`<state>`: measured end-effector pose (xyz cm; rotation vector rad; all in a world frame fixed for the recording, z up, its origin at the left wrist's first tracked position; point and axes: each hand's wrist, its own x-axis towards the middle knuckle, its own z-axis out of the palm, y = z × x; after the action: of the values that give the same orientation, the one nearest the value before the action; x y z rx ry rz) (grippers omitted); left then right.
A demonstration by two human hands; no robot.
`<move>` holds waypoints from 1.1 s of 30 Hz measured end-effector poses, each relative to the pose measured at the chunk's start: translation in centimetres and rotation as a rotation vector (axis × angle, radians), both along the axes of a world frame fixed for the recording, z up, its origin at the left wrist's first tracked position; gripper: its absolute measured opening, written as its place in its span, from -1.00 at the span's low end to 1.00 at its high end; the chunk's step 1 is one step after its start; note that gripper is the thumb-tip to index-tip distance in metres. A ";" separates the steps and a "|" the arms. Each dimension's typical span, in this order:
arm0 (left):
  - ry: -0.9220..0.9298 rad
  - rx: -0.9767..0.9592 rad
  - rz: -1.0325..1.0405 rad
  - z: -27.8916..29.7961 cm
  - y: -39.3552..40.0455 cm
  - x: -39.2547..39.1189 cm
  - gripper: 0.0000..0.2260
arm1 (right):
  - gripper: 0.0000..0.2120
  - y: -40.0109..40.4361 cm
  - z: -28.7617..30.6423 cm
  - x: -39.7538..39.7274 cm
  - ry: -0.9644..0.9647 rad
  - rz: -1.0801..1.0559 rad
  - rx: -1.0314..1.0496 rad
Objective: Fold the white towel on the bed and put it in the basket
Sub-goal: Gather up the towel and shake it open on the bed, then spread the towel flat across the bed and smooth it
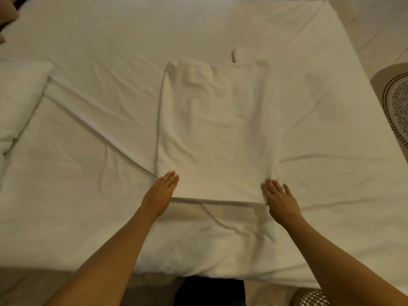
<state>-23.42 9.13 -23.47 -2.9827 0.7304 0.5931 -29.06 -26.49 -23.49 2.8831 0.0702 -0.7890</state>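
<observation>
A pillow [19, 96] lies at the far left of the bed [88, 217], and a long crease in the sheet runs from it toward the middle. There the left hand [160, 195] rests with its fingers straight and close together, palm down, touching the near left corner of the white towel [214, 133]; it curls round nothing and seems only to press or smooth the edge. The towel lies flat in the middle of the bed as a tall rectangle, its near edge showing stacked layers, so it looks already folded at least once; its far end is rumpled, with a thicker bunch toward the far left corner. It should handle as a soft, limp, fairly light piece of terry: it will sag and drape wherever it is not supported, its layers may slide apart if lifted by one corner, and nothing about it is fragile or slippery. A sound hold for the next fold would likely be the two near corners, all layers pinched together, carried over to the far edge; for carrying, a hand slid under the finished bundle would serve better. At the near right corner the right hand [281, 203] lies with fingers spread and straight, flat against the towel's edge and the sheet, gripping nothing. A patterned basket [395, 102] stands off the bed's right side, well apart from the towel; another woven shape [311, 299] shows at the bottom edge, and I cannot tell what it is.
</observation>
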 end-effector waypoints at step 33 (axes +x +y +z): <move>0.388 0.159 0.069 -3.8 -6.4 -3.0 -0.47 | -0.30 2.1 -2.8 -2.8 0.017 -0.327 0.320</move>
<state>-26.44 2.69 -27.26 -2.7834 0.5614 1.1951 -31.88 -24.36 -26.33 3.2402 -0.3097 -0.9302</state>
